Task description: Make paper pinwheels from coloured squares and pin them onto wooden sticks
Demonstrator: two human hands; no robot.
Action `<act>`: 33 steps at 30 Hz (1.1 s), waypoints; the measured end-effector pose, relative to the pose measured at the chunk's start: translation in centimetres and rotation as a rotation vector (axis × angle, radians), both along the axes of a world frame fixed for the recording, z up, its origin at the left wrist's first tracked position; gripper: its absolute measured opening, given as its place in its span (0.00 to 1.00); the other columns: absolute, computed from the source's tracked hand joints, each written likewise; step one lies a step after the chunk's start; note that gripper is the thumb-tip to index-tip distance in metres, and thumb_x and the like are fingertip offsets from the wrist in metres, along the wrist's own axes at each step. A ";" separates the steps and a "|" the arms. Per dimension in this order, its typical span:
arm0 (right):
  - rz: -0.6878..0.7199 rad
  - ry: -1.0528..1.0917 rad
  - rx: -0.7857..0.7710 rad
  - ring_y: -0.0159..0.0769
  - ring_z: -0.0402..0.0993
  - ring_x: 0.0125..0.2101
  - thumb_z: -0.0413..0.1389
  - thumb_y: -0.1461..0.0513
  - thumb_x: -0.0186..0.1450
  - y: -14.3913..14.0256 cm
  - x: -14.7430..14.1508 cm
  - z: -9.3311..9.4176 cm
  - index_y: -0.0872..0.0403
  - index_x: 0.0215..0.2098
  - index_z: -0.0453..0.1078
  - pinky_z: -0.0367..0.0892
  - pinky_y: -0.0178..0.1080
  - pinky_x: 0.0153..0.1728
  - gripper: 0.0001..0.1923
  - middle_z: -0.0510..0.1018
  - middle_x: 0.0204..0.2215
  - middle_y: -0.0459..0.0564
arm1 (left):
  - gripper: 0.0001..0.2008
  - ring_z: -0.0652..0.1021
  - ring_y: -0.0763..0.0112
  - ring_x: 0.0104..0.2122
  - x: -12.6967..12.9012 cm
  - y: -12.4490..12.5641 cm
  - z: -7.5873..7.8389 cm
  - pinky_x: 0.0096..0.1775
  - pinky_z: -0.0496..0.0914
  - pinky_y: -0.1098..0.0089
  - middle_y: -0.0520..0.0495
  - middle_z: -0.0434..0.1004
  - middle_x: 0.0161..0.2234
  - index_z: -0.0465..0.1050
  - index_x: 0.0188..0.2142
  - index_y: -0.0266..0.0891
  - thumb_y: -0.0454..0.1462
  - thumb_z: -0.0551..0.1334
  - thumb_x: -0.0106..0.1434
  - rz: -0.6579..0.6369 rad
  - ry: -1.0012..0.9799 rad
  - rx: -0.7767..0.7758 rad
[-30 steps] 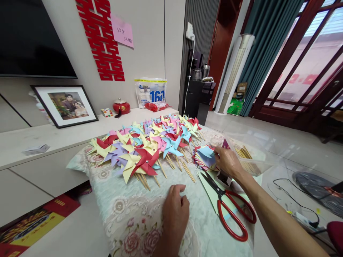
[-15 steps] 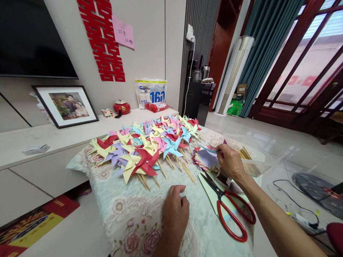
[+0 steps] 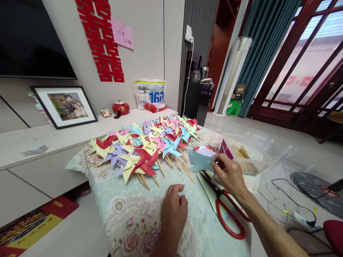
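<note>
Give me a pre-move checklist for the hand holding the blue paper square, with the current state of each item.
1. Right hand has hold of the blue paper square: ok, pinched at its edge.
2. Only one sheet lifted: cannot tell.
3. Left hand free: ok, resting on the floral cloth, holding nothing.
4. Red scissors out of the way: not ok, they lie directly under the right wrist.
5. Bare cloth in front of the left hand: ok, the pinwheels lie further back.
6. Sticks within reach: ok, in the clear box beside the right hand.
</note>
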State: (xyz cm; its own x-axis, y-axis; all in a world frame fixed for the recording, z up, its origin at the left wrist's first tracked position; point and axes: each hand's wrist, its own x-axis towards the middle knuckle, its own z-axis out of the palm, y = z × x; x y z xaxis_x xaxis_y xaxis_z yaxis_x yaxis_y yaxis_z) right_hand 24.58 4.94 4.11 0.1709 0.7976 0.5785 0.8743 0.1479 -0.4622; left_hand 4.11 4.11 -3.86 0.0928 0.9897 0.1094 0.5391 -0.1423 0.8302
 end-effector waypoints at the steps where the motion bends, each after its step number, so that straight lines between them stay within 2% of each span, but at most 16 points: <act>1: 0.022 0.029 0.002 0.34 0.70 0.22 0.53 0.61 0.65 -0.4 -0.4 -0.1 0.52 0.33 0.70 0.63 0.34 0.25 0.05 0.75 0.22 0.45 | 0.16 0.78 0.67 0.31 0.0 0.0 0.0 0.35 0.70 0.67 0.45 0.79 0.37 0.73 0.41 0.37 0.24 0.54 0.57 0.004 -0.015 -0.006; 7: 0.158 0.002 0.089 0.36 0.74 0.28 0.52 0.66 0.67 -3.1 -3.3 -1.3 0.52 0.39 0.71 0.66 0.36 0.30 0.06 0.77 0.28 0.47 | 0.14 0.77 0.67 0.26 -1.0 0.0 -0.3 0.33 0.71 0.67 0.48 0.78 0.30 0.72 0.43 0.37 0.30 0.55 0.59 0.057 -0.160 -0.087; 11: 0.295 -0.047 0.144 0.37 0.76 0.32 0.49 0.70 0.68 -5.3 -5.5 -3.4 0.52 0.41 0.69 0.68 0.36 0.32 0.10 0.77 0.33 0.50 | 0.19 0.78 0.68 0.28 -2.3 -1.0 -1.0 0.33 0.73 0.67 0.42 0.79 0.41 0.69 0.49 0.35 0.32 0.58 0.57 0.115 -0.285 -0.121; 14: 0.365 -0.086 0.125 0.38 0.75 0.33 0.48 0.72 0.67 -6.9 -6.8 -5.0 0.52 0.43 0.68 0.69 0.38 0.34 0.13 0.77 0.33 0.51 | 0.26 0.79 0.64 0.36 -3.6 -2.4 -1.6 0.32 0.74 0.66 0.36 0.74 0.50 0.63 0.57 0.35 0.32 0.58 0.58 0.176 -0.221 0.007; 16: 0.398 -0.115 0.104 0.39 0.74 0.33 0.47 0.73 0.67 -7.7 -7.4 -5.8 0.53 0.43 0.68 0.68 0.39 0.34 0.13 0.78 0.33 0.51 | 0.29 0.77 0.58 0.46 -4.4 -3.6 -2.0 0.40 0.76 0.61 0.34 0.70 0.54 0.59 0.61 0.35 0.31 0.58 0.59 0.172 -0.085 0.152; 18: 0.428 -0.145 0.095 0.39 0.74 0.32 0.47 0.73 0.67 -8.3 -7.8 -6.2 0.53 0.44 0.68 0.67 0.39 0.33 0.13 0.78 0.33 0.52 | 0.33 0.72 0.52 0.55 -5.2 -4.8 -2.1 0.50 0.73 0.53 0.33 0.67 0.57 0.54 0.65 0.37 0.29 0.58 0.60 0.133 0.087 0.297; 20: 0.449 -0.169 0.097 0.39 0.73 0.32 0.48 0.73 0.67 -8.7 -8.0 -6.5 0.54 0.44 0.68 0.66 0.40 0.32 0.13 0.78 0.33 0.53 | 0.35 0.69 0.49 0.59 -5.6 -5.8 -2.1 0.55 0.68 0.47 0.33 0.66 0.58 0.51 0.67 0.39 0.28 0.58 0.61 0.097 0.233 0.424; 22: 0.472 -0.188 0.093 0.40 0.73 0.32 0.49 0.72 0.67 -9.0 -8.1 -6.7 0.54 0.45 0.67 0.64 0.40 0.32 0.12 0.78 0.33 0.53 | 0.35 0.68 0.49 0.59 -5.8 -6.5 -2.0 0.57 0.65 0.46 0.34 0.66 0.59 0.50 0.68 0.41 0.28 0.56 0.62 0.081 0.323 0.526; 24: 0.500 -0.200 0.082 0.40 0.72 0.32 0.49 0.72 0.67 -9.2 -8.2 -6.8 0.54 0.45 0.67 0.64 0.41 0.32 0.12 0.78 0.34 0.53 | 0.32 0.67 0.50 0.61 -5.8 -6.8 -1.9 0.58 0.64 0.47 0.35 0.67 0.60 0.53 0.67 0.42 0.28 0.55 0.64 0.064 0.392 0.601; 27: 0.562 -0.190 0.070 0.40 0.70 0.31 0.50 0.72 0.66 -9.3 -8.1 -7.0 0.55 0.45 0.67 0.62 0.42 0.31 0.12 0.78 0.33 0.53 | 0.25 0.65 0.48 0.63 -6.1 -6.8 -2.0 0.58 0.63 0.49 0.37 0.70 0.59 0.63 0.60 0.41 0.28 0.55 0.64 -0.031 0.483 0.664; 30: 0.629 -0.137 0.063 0.40 0.68 0.32 0.51 0.73 0.65 -9.3 -8.0 -7.0 0.55 0.45 0.67 0.63 0.43 0.32 0.13 0.78 0.35 0.53 | 0.18 0.67 0.49 0.62 -6.5 -6.8 -2.2 0.59 0.62 0.49 0.40 0.76 0.53 0.72 0.50 0.40 0.26 0.56 0.63 -0.102 0.504 0.668; 33: 0.652 -0.090 0.025 0.45 0.68 0.38 0.53 0.72 0.64 -9.1 -7.8 -6.7 0.55 0.52 0.66 0.65 0.49 0.39 0.19 0.78 0.39 0.55 | 0.15 0.73 0.53 0.58 -6.8 -6.9 -2.2 0.59 0.61 0.51 0.43 0.81 0.46 0.74 0.45 0.41 0.26 0.56 0.63 -0.119 0.483 0.629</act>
